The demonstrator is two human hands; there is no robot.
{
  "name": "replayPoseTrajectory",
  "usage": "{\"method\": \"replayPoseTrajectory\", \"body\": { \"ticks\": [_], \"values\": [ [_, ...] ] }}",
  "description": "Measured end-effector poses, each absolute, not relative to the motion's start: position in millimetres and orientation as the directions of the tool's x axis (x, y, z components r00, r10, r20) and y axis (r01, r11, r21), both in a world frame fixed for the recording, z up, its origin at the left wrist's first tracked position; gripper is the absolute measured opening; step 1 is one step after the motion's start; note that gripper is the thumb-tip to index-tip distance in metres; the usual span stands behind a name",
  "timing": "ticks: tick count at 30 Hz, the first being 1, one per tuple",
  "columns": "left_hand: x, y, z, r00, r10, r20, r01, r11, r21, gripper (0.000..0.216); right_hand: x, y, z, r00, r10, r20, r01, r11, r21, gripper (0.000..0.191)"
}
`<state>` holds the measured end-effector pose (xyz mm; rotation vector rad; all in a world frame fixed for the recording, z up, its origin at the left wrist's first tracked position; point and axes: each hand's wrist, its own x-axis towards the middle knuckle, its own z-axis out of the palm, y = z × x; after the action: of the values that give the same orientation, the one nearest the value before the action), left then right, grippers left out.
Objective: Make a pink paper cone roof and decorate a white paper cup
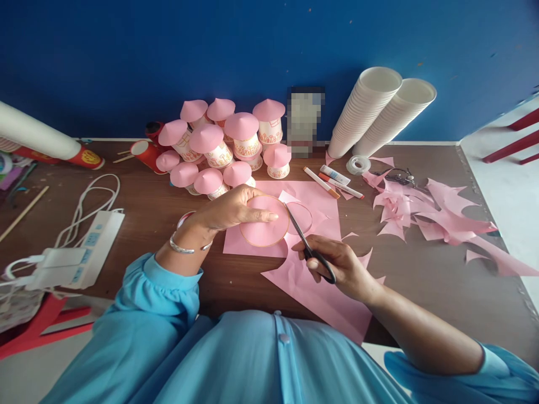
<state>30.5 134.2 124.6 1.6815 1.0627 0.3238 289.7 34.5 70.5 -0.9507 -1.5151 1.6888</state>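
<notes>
My left hand pinches a pink paper circle with an orange drawn outline, thumb on top. In my right hand are black-handled scissors, their blades pointing up and left to the circle's right edge. Below the circle lies a pink paper sheet on the brown table. Another outlined circle shows just right of the held one. A second piece of pink paper hangs down toward the table's front edge under my right hand.
Several paper cups with pink cone roofs stand behind my hands. Markers, a tape roll and two stacks of white cups sit back right. Pink scraps lie right; a power strip lies left.
</notes>
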Motion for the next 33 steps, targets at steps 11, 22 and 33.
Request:
{"method": "replayPoseTrajectory", "body": {
  "ticks": [11,22,33],
  "values": [
    [29.6,133.0,124.0,0.535,0.799,-0.274,0.485,-0.025,0.874,0.047,292.3,32.7,64.0,-0.512,0.852,-0.106,0.006,-0.119,-0.993,0.045],
    [30.6,124.6,121.2,0.406,0.878,-0.252,0.353,0.103,0.930,0.037,292.1,38.2,58.2,-0.439,0.890,-0.120,0.006,-0.131,-0.991,0.047],
    [16.6,99.7,81.2,0.132,0.971,-0.199,0.068,0.192,0.979,0.036,312.6,46.1,55.4,-0.229,0.960,0.163,0.546,0.265,-0.795,0.026]
  ]
}}
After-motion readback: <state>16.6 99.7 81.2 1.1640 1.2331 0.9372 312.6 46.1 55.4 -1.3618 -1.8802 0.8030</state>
